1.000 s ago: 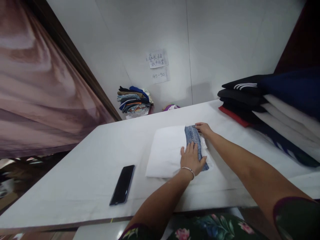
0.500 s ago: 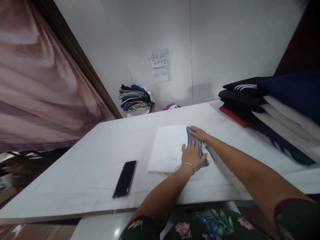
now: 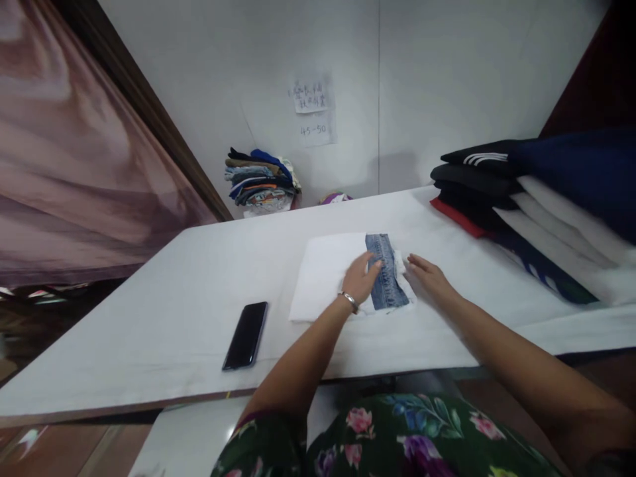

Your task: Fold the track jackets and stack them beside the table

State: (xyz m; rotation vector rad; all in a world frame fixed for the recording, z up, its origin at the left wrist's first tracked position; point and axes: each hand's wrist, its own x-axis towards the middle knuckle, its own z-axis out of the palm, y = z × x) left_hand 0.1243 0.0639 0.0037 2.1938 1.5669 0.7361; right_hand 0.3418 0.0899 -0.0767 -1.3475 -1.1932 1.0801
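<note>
A folded white garment (image 3: 318, 278) with a blue denim band (image 3: 385, 275) down its right part lies flat on the white-covered table. My left hand (image 3: 360, 277), a silver bracelet at its wrist, is over the garment at the left edge of the band. Its thumb and fingers are apart, and I see nothing held in them. Just beyond the garment's ruffled right end is my right hand (image 3: 431, 278), with its fingers stretched out toward the cloth. Whether its fingertips touch the fabric I cannot tell.
A dark phone (image 3: 245, 336) lies left of the garment. Folded clothes in a tall stack (image 3: 477, 185) stand on the right. Another clothing pile (image 3: 261, 182) is beyond the table's back edge, below paper notes (image 3: 315, 109) on the wall. A pinkish curtain (image 3: 84, 152) hangs at left.
Both hands have come off the denim band they were pressing. The left moved left and up from it; the right drew back to the right. More of the band now shows. The view shifted slightly.
</note>
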